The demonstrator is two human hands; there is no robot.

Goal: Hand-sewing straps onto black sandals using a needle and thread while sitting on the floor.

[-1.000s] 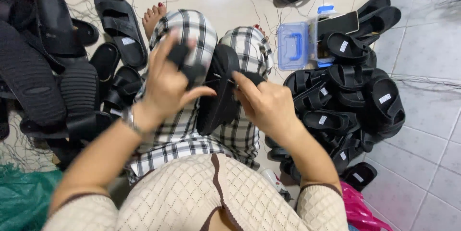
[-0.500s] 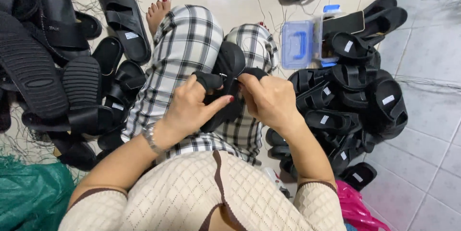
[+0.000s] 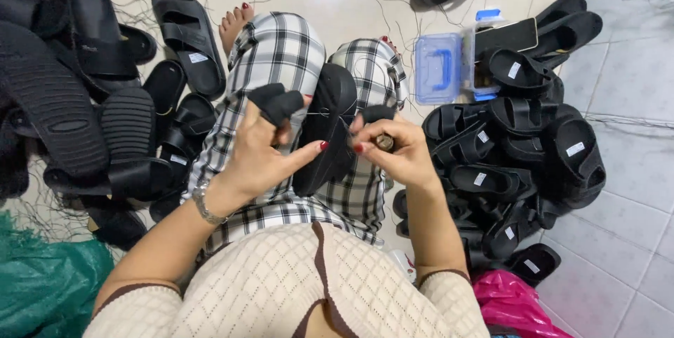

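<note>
Shifted left since a moment ago, left hand [image 3: 263,152] now gripping the black sandal [image 3: 326,131] over the checked lap. Right hand [image 3: 393,152] pinched shut on a small brass-coloured item [image 3: 384,143], hard to identify. Piled sandals [image 3: 519,155] right; blue box [image 3: 439,68] beyond.

Black sandal [image 3: 330,127], black-and-white checked trousers [image 3: 281,50] (blue box [image 3: 439,68]).

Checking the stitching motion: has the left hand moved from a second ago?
Yes. The left hand dropped lower and nearer the body on the checked trouser leg, beside the black foam sandal.
</note>
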